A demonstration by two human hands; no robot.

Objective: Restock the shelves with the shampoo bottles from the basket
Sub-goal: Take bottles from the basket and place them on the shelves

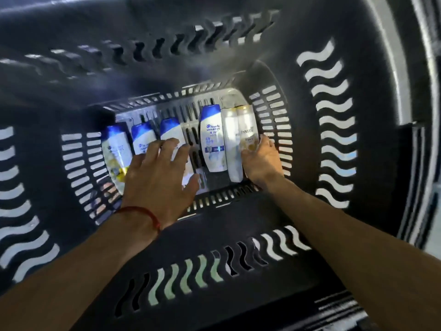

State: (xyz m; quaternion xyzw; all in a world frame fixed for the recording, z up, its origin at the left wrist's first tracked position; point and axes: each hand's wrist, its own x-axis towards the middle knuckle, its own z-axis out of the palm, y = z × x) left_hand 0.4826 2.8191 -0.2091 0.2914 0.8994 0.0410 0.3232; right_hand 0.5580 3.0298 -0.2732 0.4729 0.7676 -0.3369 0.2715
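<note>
I look straight down into a deep dark basket (372, 130) with wavy slots in its walls. Several shampoo bottles lie on its bottom: blue-capped white ones at the left (116, 146) and middle (213, 142), and two white-and-gold bottles at the right. My left hand (160, 177) is spread with straight fingers over two blue-capped bottles (142, 139), its fingertips touching them. My right hand (261, 161) grips the lower end of the rightmost gold-capped bottle (247, 129), against the basket's right wall. The other gold one (232, 149) lies beside it.
The slotted basket walls rise steeply on all sides around both forearms. A red thread band (145, 215) circles my left wrist. Bare slotted floor (191, 115) shows between the middle bottles. Pale floor shows beyond the rim at the far right.
</note>
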